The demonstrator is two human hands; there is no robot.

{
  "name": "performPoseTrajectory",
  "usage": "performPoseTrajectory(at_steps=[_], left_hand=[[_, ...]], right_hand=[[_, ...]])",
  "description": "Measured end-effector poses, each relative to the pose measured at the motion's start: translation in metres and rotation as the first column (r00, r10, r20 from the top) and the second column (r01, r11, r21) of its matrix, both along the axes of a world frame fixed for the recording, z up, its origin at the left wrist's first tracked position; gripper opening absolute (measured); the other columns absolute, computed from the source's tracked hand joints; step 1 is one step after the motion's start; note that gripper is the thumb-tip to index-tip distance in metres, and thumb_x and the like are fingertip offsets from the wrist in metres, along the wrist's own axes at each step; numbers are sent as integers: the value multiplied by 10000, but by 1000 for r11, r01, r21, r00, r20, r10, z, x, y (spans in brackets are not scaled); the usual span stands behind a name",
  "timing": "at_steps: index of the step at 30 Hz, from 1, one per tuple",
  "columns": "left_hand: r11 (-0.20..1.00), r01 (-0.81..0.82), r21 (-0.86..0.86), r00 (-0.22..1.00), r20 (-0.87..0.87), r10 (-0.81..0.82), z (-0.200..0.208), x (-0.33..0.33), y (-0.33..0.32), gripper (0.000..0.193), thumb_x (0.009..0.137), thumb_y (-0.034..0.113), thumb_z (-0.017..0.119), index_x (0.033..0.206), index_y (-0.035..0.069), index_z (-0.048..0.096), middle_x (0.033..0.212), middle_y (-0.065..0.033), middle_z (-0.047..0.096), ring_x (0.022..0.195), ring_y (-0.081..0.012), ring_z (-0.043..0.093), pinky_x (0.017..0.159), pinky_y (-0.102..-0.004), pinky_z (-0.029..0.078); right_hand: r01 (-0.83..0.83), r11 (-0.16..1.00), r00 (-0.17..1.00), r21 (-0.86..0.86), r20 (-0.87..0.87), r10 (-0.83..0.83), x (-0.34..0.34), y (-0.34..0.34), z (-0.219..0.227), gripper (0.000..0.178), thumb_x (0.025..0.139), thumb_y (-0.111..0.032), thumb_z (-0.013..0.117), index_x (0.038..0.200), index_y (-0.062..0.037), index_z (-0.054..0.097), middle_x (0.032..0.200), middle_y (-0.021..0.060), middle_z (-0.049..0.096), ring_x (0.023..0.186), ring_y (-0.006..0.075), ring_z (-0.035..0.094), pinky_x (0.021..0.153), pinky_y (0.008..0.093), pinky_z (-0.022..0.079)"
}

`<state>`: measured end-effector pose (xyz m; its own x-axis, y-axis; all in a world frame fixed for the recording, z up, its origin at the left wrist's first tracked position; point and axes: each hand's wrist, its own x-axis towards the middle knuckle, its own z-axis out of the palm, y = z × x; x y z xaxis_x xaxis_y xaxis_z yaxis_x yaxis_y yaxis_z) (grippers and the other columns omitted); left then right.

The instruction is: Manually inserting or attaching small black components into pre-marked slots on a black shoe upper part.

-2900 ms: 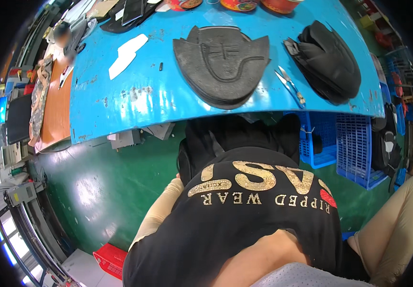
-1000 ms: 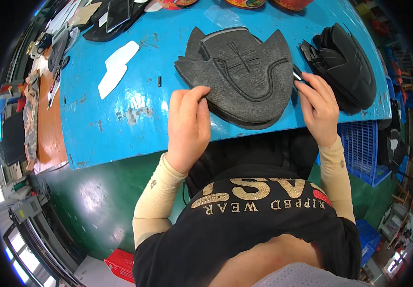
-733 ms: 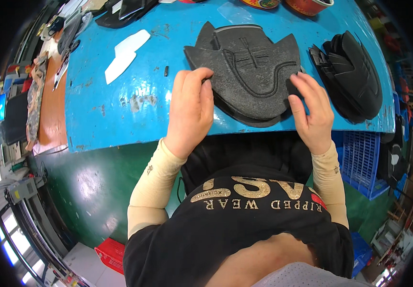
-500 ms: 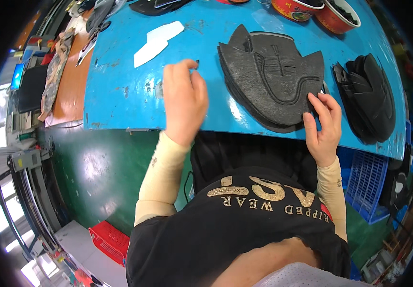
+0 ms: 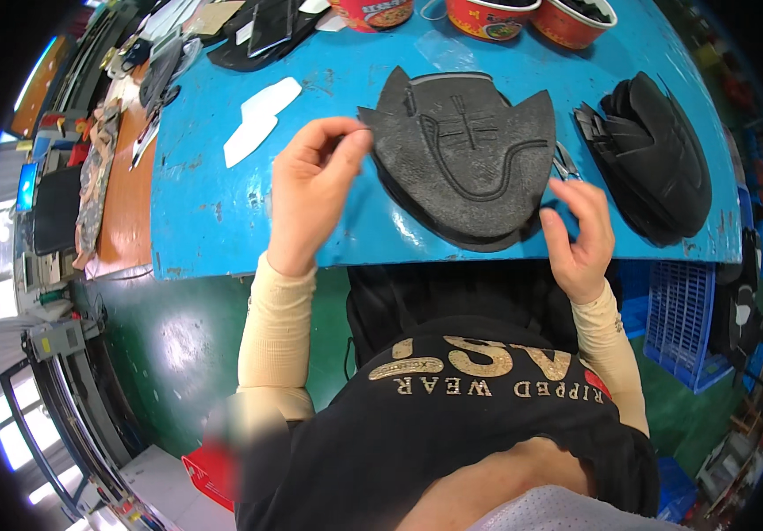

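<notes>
Counter [image 5: 204, 226], blue, surface worn and scuffed. Stack of dark grey sheets [image 5: 479, 199], thick, shield-shaped, rounded at the near end, pointed at both far corners, top sheet bearing a raised curved line and a cross-shaped mark; lying flat on the counter, right of centre, by the near edge. Left hand [image 5: 310, 186], at the stack's left corner; grip pinched, thumb and forefinger tips together; whether anything sits between them, cannot tell. Right hand [image 5: 583, 232], at the stack's near right edge; grip relaxed, thumb and fingers parted and curved; contact with the edge, cannot tell. Metal hand tool [image 5: 565, 162], partly visible, just beyond the right hand, between the stack and a second pile. Second pile of black pieces [image 5: 660, 168], folded, at the right. White flat material [image 5: 262, 124], angular, to the left. Red bowls [image 5: 487, 25], three, far side; the two rightmost hold black pieces.
</notes>
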<state>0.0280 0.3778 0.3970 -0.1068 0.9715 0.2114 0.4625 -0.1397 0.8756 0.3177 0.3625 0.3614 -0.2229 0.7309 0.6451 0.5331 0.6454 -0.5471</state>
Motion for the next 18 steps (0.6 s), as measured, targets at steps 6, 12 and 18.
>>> performPoseTrajectory(at_steps=[6, 12, 18], left_hand=[[894, 443, -72, 683, 672, -285, 20, 62, 10, 147, 938, 91, 595, 1059, 8, 604, 900, -65, 658, 738, -105, 614, 615, -216, 493], [880, 473, -46, 627, 719, -300, 5, 74, 22, 161, 921, 90, 628, 1048, -9, 624, 887, -57, 665, 767, -96, 645, 605, -203, 514], [889, 457, 14, 674, 647, -357, -1, 77, 27, 148, 926, 75, 616, 1053, -1, 615, 892, -71, 665, 777, -102, 638, 636, -213, 517]], right_hand=[[-108, 981, 960, -163, -273, 60, -32, 14, 45, 288, 805, -13, 693, 1081, -28, 613, 1002, 80, 636, 816, 143, 585, 747, 256, 473], [-281, 884, 836, -374, -547, 35, -46, 27, 33, 190, 849, -39, 674, 1011, -42, 574, 943, 16, 626, 831, 66, 572, 738, 215, 463], [-357, 842, 770, -404, -638, 20, -45, 34, 33, 204, 861, -21, 665, 1028, -34, 549, 955, 21, 616, 857, 70, 581, 766, 217, 471]])
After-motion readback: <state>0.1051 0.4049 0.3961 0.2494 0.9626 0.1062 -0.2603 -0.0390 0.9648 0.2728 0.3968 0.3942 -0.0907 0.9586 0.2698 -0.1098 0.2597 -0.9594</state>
